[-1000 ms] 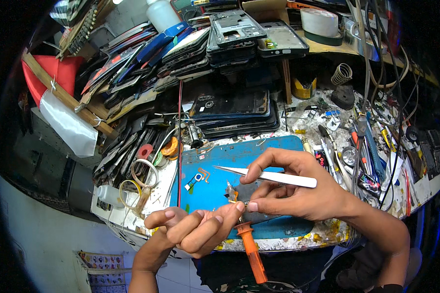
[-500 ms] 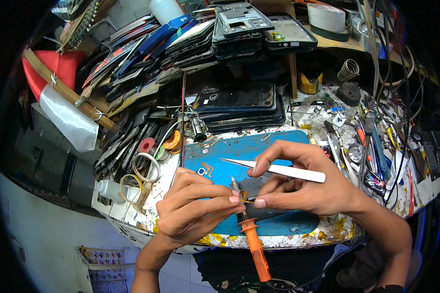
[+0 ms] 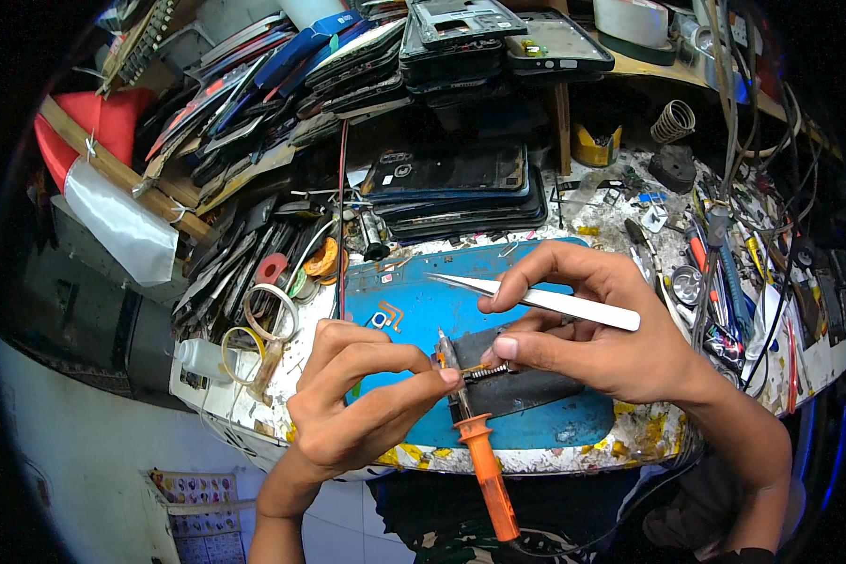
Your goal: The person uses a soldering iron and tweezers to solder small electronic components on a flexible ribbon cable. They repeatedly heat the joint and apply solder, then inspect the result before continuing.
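Observation:
My left hand [image 3: 362,390] is closed, thumb hidden behind the fingers, its index fingertip at one end of a small dark part with an orange strip and a row of silvery ridges [image 3: 485,372]. White tweezers [image 3: 559,303] lie across my right hand [image 3: 606,343], closed with tips pointing left. The right thumb and a finger are at the small part's other end. Below the hands, a soldering iron [image 3: 489,475] with an orange handle lies across the mat edge, its tip pointing away from me. A dark flat slab [image 3: 545,390] lies beneath my right hand.
The blue work mat [image 3: 385,282] bears a small orange flex piece [image 3: 391,315]. Behind it stand stacked phone panels [image 3: 451,188]. Tape rolls [image 3: 271,310] are at the left; pens, tools and cables [image 3: 714,273] crowd the right. The iron's cord [image 3: 611,536] runs off right.
The right thumb and fingers have shifted outward along the small part, baring its ridged row. My left hand has moved slightly left. The view has shifted a little.

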Demonstrator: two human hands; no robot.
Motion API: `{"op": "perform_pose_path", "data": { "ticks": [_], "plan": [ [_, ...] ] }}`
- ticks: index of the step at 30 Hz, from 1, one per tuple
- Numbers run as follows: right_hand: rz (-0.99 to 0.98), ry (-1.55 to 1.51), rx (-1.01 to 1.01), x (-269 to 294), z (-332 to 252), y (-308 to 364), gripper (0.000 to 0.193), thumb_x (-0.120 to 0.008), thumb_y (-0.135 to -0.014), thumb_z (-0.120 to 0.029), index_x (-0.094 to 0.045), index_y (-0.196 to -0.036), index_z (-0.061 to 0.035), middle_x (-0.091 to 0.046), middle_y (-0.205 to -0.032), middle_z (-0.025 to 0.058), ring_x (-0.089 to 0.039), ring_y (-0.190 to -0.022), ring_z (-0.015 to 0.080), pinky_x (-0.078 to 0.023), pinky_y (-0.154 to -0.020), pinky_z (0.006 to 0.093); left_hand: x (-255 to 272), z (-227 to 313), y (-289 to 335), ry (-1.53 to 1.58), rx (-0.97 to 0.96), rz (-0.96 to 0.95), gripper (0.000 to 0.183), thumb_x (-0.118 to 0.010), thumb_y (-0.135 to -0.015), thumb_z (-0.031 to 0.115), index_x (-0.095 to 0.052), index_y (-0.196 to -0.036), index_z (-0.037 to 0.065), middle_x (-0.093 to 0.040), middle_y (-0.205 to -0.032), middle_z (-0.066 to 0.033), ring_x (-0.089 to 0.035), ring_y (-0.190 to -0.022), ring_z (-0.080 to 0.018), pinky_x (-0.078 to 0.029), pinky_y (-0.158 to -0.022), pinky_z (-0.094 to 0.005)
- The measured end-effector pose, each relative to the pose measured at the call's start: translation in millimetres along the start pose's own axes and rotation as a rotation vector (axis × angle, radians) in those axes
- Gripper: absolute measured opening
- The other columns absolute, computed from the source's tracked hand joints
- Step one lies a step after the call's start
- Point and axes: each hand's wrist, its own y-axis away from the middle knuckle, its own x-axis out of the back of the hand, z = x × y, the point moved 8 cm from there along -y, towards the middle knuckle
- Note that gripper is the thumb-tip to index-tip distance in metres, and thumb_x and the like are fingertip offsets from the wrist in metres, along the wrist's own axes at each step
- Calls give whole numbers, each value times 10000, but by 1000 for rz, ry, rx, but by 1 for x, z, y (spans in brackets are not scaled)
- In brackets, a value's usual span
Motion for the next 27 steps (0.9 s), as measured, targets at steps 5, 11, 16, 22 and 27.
{"op": "perform_pose_path", "data": {
  "ticks": [5, 11, 16, 22, 27],
  "plan": [
    [-9, -39, -11, -1, 0, 1, 264, -675, -823, 46, -554, -1058, 41, -583, -1117, 193, -677, -955, 223, -587, -830, 264, 1, 1, 1, -45, -15, -43, 336, -807, -622, 40, -742, -938, 134, -641, -858, 14, -533, -761, -169, -425, -659, -298],
    [-19, -31, 6, -1, -1, 0, 250, -657, -835, 46, -552, -1062, 41, -581, -1120, 199, -678, -956, 223, -586, -827, 256, -2, 1, 2, -70, -31, -79, 335, -791, -636, 36, -737, -952, 132, -637, -881, 11, -533, -775, -175, -425, -669, -304],
    [-16, -59, 35, -2, -3, 1, 220, -641, -858, 22, -553, -1058, 44, -594, -1103, 198, -685, -932, 222, -588, -777, 258, -4, 0, 2, -61, 10, -74, 334, -813, -619, 27, -729, -928, 121, -631, -870, 2, -539, -774, -182, -432, -672, -308],
    [-11, -93, 26, -2, -1, 0, 200, -621, -870, 32, -553, -1058, 45, -605, -1085, 190, -690, -912, 219, -585, -754, 260, -4, -5, 1, 16, 47, -50, 340, -825, -601, 15, -728, -911, 116, -625, -840, -6, -544, -763, -185, -434, -659, -304],
    [-12, -76, 22, -2, 0, 0, 182, -613, -875, 34, -552, -1047, 44, -617, -1060, 185, -692, -902, 214, -585, -747, 263, -3, -5, 2, 14, 36, -51, 347, -831, -595, 22, -732, -912, 119, -625, -843, -4, -542, -762, -185, -434, -655, -306]
  ]
}}
